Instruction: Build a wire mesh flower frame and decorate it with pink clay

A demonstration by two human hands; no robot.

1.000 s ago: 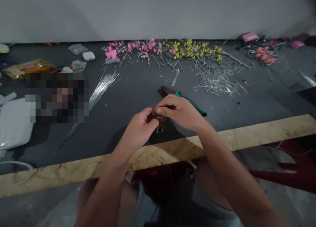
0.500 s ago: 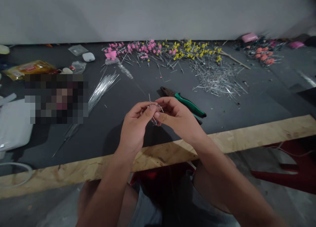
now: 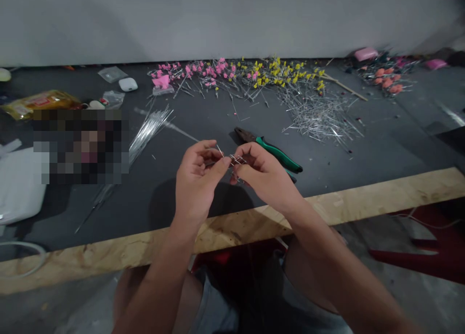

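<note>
My left hand (image 3: pixel 198 181) and my right hand (image 3: pixel 267 176) meet above the dark table top (image 3: pixel 203 198), near its front edge. Both pinch the same small piece of thin silver wire (image 3: pixel 235 160), which is bent and twisted between the fingertips. A long wire end streaks away to the upper left from my left fingers. Green-handled pliers (image 3: pixel 271 149) lie on the table just behind my right hand.
Loose silver wires (image 3: pixel 319 116) lie in a heap at the back right, a straight bundle (image 3: pixel 148 130) at the left. Pink (image 3: pixel 203 74) and yellow (image 3: pixel 279 74) beaded stems line the back. A white earbud case (image 3: pixel 128 84), plastic bags and a blurred patch sit left. A red stool (image 3: pixel 432 256) stands right.
My left hand turned palm-up and shifted slightly left. The wire piece went from a low loop between the hands to a twisted bit at the fingertips, its long end swinging up and left.
</note>
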